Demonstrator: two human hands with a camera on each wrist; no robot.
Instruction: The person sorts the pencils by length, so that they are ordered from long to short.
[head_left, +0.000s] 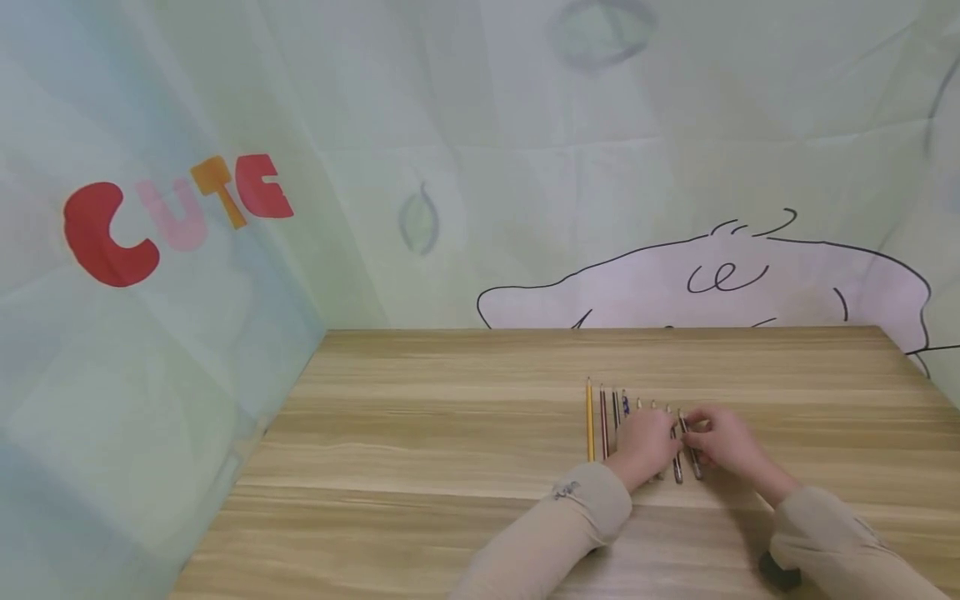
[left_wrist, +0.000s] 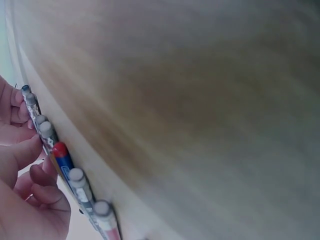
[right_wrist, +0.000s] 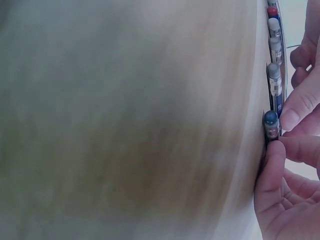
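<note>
Several pencils lie side by side in a row on the wooden table, from a yellow pencil (head_left: pixel 590 425) at the left to a dark pencil (head_left: pixel 696 467) at the right. My right hand (head_left: pixel 724 440) pinches this rightmost pencil, whose blue-grey end (right_wrist: pixel 271 119) shows in the right wrist view. Across the middle of the row lies my left hand (head_left: pixel 643 442), covering parts of several pencils. Its thumb (right_wrist: pixel 300 106) touches or nearly touches the rightmost pencil; whether it grips is unclear. A red-ended blue pencil (left_wrist: pixel 61 152) and grey erasers show in the left wrist view.
The wooden table (head_left: pixel 420 433) meets a printed cloth backdrop (head_left: pixel 450 167) at its back and left. A black object (head_left: pixel 778 572) sits beneath the right sleeve (head_left: pixel 832 533), partly hidden. The left sleeve (head_left: pixel 555 525) crosses the front of the table.
</note>
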